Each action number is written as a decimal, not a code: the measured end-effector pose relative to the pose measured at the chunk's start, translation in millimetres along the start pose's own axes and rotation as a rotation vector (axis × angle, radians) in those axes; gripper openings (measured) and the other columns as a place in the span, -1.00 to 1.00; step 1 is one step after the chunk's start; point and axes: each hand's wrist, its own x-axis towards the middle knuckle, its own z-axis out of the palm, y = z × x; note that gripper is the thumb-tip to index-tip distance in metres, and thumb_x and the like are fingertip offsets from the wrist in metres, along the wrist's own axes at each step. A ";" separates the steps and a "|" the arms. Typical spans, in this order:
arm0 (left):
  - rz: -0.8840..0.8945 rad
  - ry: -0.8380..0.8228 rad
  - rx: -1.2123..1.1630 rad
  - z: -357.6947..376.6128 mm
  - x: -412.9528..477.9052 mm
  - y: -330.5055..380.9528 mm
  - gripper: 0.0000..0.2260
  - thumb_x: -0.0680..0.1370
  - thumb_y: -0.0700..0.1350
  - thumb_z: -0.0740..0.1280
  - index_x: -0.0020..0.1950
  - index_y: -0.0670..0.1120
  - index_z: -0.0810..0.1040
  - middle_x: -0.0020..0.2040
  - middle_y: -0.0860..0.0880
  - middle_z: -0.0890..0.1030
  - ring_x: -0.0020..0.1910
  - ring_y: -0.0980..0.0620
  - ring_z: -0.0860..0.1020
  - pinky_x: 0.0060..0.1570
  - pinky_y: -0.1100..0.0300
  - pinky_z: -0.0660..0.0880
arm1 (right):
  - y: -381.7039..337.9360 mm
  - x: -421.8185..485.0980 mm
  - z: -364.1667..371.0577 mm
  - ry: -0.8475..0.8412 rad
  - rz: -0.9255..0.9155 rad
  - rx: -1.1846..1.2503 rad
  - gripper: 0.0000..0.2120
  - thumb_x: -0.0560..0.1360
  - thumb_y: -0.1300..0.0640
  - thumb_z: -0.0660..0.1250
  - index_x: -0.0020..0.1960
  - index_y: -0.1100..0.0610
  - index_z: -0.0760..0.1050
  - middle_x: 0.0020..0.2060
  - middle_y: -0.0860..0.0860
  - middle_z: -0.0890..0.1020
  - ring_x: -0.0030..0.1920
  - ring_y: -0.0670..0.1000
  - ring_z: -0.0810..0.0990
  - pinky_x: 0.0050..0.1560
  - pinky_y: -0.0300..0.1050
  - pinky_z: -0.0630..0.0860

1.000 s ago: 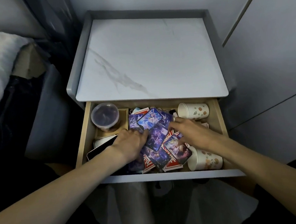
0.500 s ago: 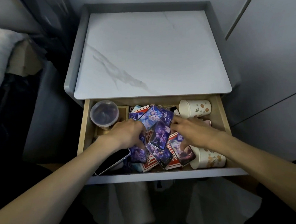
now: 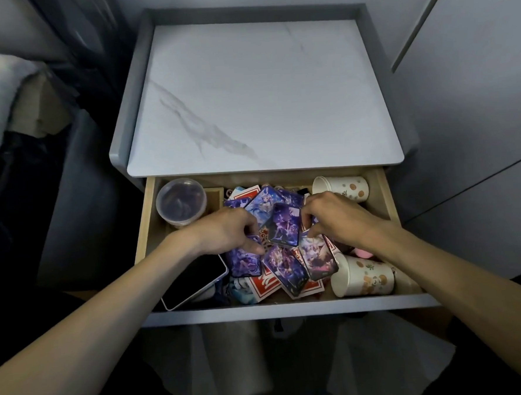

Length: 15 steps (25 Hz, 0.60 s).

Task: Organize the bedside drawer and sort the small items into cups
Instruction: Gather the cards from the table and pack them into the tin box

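Note:
The bedside drawer (image 3: 388, 195) stands pulled out, and a heap of glossy purple picture cards (image 3: 285, 224) lies over red card boxes (image 3: 266, 284) in its middle. My left hand (image 3: 229, 232) is on the heap's left side, fingers curled, thumb on a purple card (image 3: 245, 261). My right hand (image 3: 335, 218) is on the right side and pinches the edge of a pale card (image 3: 316, 255). One spotted paper cup (image 3: 342, 187) lies on its side at the back right. Another paper cup (image 3: 361, 278) lies at the front right.
A clear lidded plastic tub (image 3: 181, 200) sits in the back left corner over a wooden tray. A dark-screened phone (image 3: 194, 280) lies at the front left. Something pink (image 3: 363, 252) shows behind the front cup. The marble nightstand top (image 3: 259, 96) is above; a bed is at left.
My left hand has moved back and off the phone, which now lies uncovered at the front left. Both hands have curled in on the middle of the card heap.

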 end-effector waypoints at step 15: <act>-0.113 0.151 -0.146 -23.2 2.7 2.1 -0.64 0.47 0.03 0.49 -0.40 -0.04 0.40 -0.47 0.10 0.43 -0.42 0.13 0.39 -0.39 0.19 0.23 | -10.4 -10.0 3.5 -0.084 0.182 0.324 -0.67 0.37 0.01 0.53 0.09 -0.04 0.55 0.14 -0.07 0.57 0.16 -0.02 0.54 -0.06 -0.28 0.42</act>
